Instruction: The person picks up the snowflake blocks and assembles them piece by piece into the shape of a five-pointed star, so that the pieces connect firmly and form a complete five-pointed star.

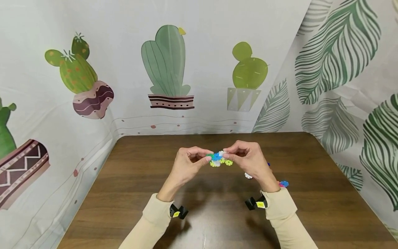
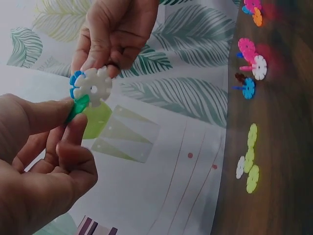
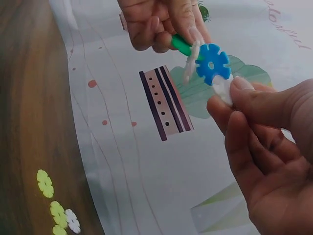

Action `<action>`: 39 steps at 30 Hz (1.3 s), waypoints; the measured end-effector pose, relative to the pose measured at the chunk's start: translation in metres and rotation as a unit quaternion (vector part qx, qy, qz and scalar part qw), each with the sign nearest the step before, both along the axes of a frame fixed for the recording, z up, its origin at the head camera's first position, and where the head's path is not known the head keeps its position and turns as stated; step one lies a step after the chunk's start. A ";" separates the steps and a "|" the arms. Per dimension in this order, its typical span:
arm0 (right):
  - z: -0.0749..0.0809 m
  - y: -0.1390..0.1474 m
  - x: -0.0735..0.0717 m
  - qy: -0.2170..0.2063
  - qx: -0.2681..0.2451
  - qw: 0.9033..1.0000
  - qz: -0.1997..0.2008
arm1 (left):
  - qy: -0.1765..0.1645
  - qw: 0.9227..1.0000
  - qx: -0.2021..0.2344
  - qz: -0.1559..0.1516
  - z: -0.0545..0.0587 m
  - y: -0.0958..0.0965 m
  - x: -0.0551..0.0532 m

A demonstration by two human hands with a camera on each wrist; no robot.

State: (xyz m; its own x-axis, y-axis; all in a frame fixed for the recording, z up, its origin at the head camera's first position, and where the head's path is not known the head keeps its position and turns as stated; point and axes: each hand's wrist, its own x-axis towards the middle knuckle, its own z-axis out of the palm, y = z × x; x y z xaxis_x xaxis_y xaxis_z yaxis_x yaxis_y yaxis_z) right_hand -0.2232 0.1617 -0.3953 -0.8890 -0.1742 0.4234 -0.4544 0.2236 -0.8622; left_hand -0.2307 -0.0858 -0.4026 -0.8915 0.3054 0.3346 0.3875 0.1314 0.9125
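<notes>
Both hands are raised over the table with a small joined group of notched plastic snowflake discs between them. My left hand [image 1: 186, 164] pinches the green snowflake disc [image 3: 181, 45] between thumb and fingers. Slotted edge-on beside it is a white disc [image 2: 98, 87], close to the left fingertips. A blue disc [image 3: 212, 63] sits in the middle of the group, its hole facing the right wrist camera. At its lower edge, my right hand [image 1: 248, 159] pinches a second white disc [image 3: 223, 90], partly covered by the thumb.
Yellow discs [image 2: 252, 178] and a white disc [image 2: 240, 167] lie together on the brown table [image 1: 130, 193], beyond the hands. To the right are joined pink [image 2: 247, 48], white [image 2: 259, 67] and blue discs [image 2: 248, 88]. A printed curtain [image 1: 208, 69] hangs behind the table.
</notes>
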 end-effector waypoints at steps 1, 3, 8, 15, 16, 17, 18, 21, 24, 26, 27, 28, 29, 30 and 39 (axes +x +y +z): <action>0.000 0.000 0.000 -0.002 0.001 1.000 0.003 | 0.004 1.000 0.001 -0.002 0.000 0.000 0.000; -0.001 -0.001 -0.001 -0.007 -0.002 1.000 0.011 | 0.010 1.000 0.004 -0.007 0.000 -0.001 0.000; -0.002 0.000 -0.002 -0.014 -0.005 1.000 0.011 | 0.002 1.000 0.010 -0.022 0.001 -0.002 -0.002; 0.002 0.001 0.002 -0.017 0.004 1.000 -0.005 | -0.022 0.999 -0.003 -0.043 0.003 -0.002 -0.003; 0.002 0.001 0.003 -0.017 0.005 1.000 -0.009 | -0.025 0.999 -0.006 -0.046 0.003 -0.002 -0.004; 0.003 0.001 0.003 -0.017 0.005 1.000 -0.013 | -0.028 0.998 -0.009 -0.049 0.003 -0.001 -0.004; 0.003 0.001 0.004 -0.017 0.006 1.000 -0.018 | -0.031 0.998 -0.011 -0.053 0.002 0.000 -0.003; 0.004 -0.001 0.004 -0.018 0.004 1.000 -0.019 | -0.040 0.997 -0.013 -0.066 0.000 0.003 -0.002; 0.005 -0.002 0.004 -0.022 0.006 1.000 -0.008 | -0.051 0.996 0.002 -0.078 -0.002 0.006 0.000; 0.005 -0.003 0.004 -0.026 0.006 1.000 0.002 | -0.055 0.995 0.010 -0.077 -0.004 0.008 0.002; 0.006 -0.003 0.004 -0.027 0.009 1.000 0.005 | -0.055 0.996 0.013 -0.074 -0.005 0.009 0.002; 0.006 -0.003 0.004 -0.026 0.011 1.000 0.008 | -0.054 0.996 0.012 -0.069 -0.005 0.010 0.002; 0.007 -0.002 0.004 -0.027 0.011 1.000 0.011 | -0.053 0.997 0.011 -0.064 -0.005 0.010 0.002; 0.007 0.000 0.003 -0.029 0.011 0.999 0.015 | -0.051 0.997 0.009 -0.057 -0.005 0.010 0.002; -0.007 0.058 -0.015 -0.037 0.237 0.971 -0.002 | -0.058 0.998 0.017 -0.035 -0.002 0.007 0.001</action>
